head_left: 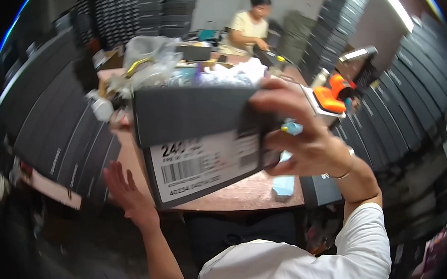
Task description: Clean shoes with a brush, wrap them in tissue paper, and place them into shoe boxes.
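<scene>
A dark grey shoebox [196, 113] with its lid on is held up in front of me, tilted, its end with a white barcode label [204, 164] turned my way. My right hand [298, 129] grips the box by its right end, fingers over the lid and thumb lower down. Left of the box, my left hand [129, 195] is raised with the fingers spread, holding nothing. Below the box the pinkish tabletop [227, 196] shows, with a light blue object [284, 187] of unclear kind near its front edge.
Stacks of dark shoeboxes line the left [50, 110] and right [411, 85]. Clear plastic bags [150, 56] are heaped behind the held box. An orange tape dispenser [329, 98] lies at the right. A person in a pale yellow top [247, 29] works at the far side.
</scene>
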Motion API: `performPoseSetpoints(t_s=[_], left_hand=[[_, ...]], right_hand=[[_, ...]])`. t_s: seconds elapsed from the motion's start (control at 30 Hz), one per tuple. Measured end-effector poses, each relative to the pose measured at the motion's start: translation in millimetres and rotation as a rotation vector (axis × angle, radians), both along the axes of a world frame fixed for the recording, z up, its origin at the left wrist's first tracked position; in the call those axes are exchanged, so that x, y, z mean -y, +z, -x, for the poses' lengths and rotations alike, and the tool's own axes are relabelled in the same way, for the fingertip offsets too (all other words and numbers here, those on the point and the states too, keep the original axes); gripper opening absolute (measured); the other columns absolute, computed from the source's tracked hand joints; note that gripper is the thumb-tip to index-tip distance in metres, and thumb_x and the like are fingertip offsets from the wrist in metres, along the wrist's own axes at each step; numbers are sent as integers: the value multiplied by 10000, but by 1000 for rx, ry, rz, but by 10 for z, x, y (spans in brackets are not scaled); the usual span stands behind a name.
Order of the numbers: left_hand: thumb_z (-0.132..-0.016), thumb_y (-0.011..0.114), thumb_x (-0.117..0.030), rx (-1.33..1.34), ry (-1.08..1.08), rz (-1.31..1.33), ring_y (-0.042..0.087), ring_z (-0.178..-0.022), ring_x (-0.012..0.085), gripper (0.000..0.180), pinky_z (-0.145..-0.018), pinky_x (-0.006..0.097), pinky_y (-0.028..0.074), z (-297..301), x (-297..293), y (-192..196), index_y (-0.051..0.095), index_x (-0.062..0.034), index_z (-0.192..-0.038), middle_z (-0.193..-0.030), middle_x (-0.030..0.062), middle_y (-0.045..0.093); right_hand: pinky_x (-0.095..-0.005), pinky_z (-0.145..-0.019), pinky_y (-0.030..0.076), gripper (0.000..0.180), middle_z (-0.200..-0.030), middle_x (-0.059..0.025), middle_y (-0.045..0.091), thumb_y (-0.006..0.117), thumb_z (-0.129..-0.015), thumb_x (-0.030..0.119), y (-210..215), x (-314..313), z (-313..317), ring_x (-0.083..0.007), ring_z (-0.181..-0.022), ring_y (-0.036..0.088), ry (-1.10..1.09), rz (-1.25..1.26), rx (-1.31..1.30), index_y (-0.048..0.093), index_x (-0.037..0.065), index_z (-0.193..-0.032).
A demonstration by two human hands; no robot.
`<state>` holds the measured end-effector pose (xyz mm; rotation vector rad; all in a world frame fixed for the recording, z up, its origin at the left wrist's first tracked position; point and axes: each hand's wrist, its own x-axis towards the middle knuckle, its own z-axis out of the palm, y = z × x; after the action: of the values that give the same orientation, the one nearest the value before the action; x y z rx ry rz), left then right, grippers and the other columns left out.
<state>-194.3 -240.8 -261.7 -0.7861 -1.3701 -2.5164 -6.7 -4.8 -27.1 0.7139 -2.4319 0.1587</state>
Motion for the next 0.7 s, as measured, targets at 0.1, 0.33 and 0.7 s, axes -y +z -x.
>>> performPoseSetpoints(t_s=[0.1,0.33,0.7], left_hand=[[-744,485,-817,-92,-266,172,217,-1431,291,1140,-1163,452,109,-134,-697,106,178,-20,-1499,-1545,170,235],[-768,535,-388,332,-651,309,503,-1205,270,732,-1024,404,406,-284,-1067,-16,393,2,-1372,-1292,166,498],[-684,576,-410,477,-562,308,506,-1203,266,810,-1023,380,408,-281,-1066,78,394,19,-1346,-1335,187,478]], right_hand=[[-486,-1034,399,421,-1324,-163,421,834,-579,148,-912,-527,-221,-424,-1319,326,-99,181,385,538,36,-856],[-398,-980,459,658,-1364,-150,496,774,-782,265,-1767,-1600,-421,-308,-1216,532,-47,1034,647,477,43,-1326],[-410,-1011,419,531,-1284,-226,518,706,-625,15,-3880,-4685,-1352,-407,-1212,491,-1222,514,588,556,57,-1133]])
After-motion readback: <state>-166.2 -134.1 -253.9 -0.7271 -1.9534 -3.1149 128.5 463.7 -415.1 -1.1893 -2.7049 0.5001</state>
